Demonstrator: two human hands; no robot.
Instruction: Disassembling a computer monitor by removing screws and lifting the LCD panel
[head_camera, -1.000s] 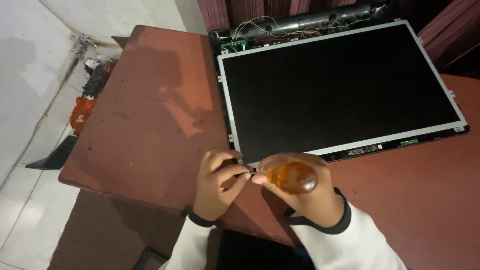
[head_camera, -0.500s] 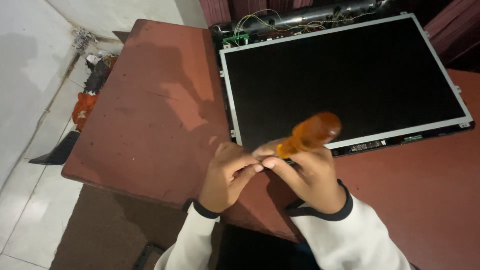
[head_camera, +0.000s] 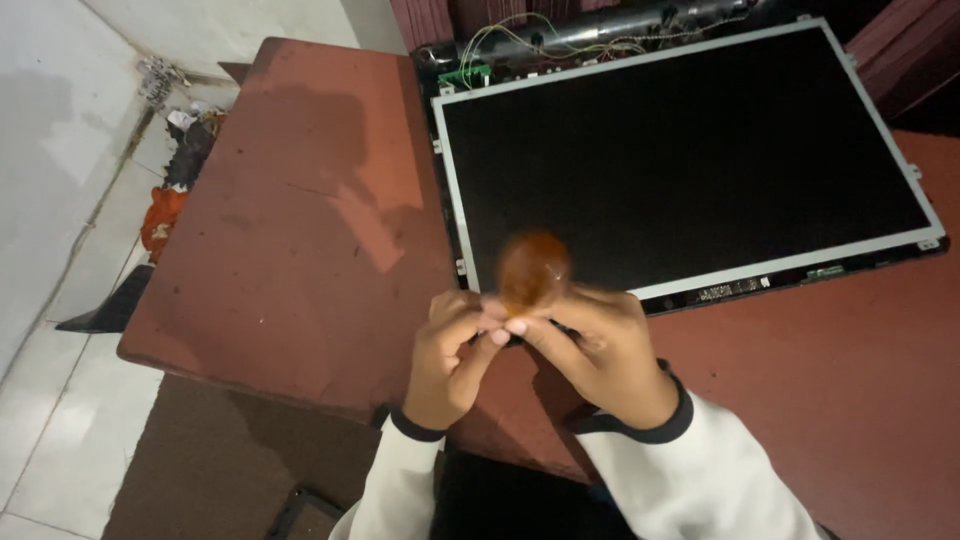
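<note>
So, worktop (head_camera: 300, 230): reddish-brown, carries everything here.
Panel (head_camera: 680, 160): big black screen lying flat, bare wiring along its far edge.
Right hand (head_camera: 600, 350): fingers wrapped round the screwdriver, right by the panel's near left corner.
Left hand (head_camera: 455, 350): fingertips pinched in at the shaft, touching the right.
Screwdriver (head_camera: 533, 270): amber handle pointing up at the camera, blurry.

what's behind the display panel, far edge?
Behind the display panel: a dark housing strip, loose coloured wires and a small green circuit board. Whatever lies under the panel is covered.
</note>
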